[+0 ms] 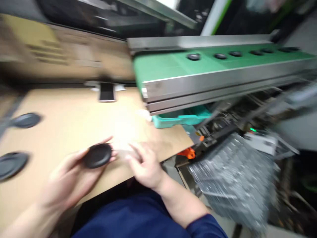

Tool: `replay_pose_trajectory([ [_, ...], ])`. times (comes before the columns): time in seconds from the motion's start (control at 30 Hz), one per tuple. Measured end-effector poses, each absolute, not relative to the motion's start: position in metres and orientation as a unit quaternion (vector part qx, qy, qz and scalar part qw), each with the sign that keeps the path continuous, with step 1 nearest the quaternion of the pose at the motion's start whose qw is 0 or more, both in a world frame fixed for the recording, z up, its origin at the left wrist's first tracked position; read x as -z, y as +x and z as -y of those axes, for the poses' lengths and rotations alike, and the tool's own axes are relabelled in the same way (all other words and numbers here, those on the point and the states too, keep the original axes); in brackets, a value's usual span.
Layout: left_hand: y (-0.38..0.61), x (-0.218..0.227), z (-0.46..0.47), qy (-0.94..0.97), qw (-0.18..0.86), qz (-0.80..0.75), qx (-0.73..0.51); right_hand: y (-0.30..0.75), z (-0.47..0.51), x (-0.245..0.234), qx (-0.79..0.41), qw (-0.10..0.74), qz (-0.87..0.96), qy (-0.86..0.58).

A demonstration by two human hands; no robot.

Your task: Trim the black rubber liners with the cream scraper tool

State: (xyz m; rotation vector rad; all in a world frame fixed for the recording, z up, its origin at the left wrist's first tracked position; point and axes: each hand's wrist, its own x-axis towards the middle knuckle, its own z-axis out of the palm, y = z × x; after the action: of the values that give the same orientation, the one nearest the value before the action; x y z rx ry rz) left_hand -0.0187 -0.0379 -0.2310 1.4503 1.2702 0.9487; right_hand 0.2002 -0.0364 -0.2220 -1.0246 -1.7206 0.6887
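My left hand [71, 177] holds a black round disc [97, 155] between thumb and fingers, just above the tan cardboard worktop [64, 129]. My right hand [146, 165] rests on the worktop's near edge, right of the disc, its fingers curled around something pale and blurred that I cannot make out. Two more black discs [26, 120] [11, 164] lie at the left side of the worktop. The whole picture is smeared by motion.
A green conveyor belt [158, 67] with a steel frame carries several black discs [193, 57] at the right rear. A phone [107, 92] lies at the worktop's back. A teal tray [178, 119] sits under the conveyor. A wire rack [230, 172] stands at the lower right.
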Motion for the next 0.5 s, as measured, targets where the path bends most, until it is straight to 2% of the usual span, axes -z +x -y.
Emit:
replay_pose_trajectory([
  [0.03,-0.013,0.227,0.042,0.456,0.591,-0.496,-0.445,0.201,0.034,0.225,-0.299,0.489,0.688,-0.446],
  [0.07,-0.008,0.223,0.044,0.331,0.662,-0.463,-0.488,0.201,0.032,0.228,-0.319,0.481,0.672,-0.463],
  [0.13,-0.002,0.22,0.045,0.194,0.723,-0.394,-0.533,0.199,0.031,0.232,-0.368,0.456,0.658,-0.473],
  [0.23,-0.001,0.224,0.048,0.125,0.748,-0.316,-0.57,0.196,0.036,0.231,-0.376,0.421,0.681,-0.467],
  [0.37,-0.005,0.236,0.053,0.096,0.768,-0.254,-0.58,0.19,0.04,0.225,-0.324,0.406,0.75,-0.409],
  [0.5,-0.008,0.241,0.051,0.09,0.788,-0.225,-0.566,0.179,0.039,0.219,-0.272,0.35,0.809,-0.386],
])
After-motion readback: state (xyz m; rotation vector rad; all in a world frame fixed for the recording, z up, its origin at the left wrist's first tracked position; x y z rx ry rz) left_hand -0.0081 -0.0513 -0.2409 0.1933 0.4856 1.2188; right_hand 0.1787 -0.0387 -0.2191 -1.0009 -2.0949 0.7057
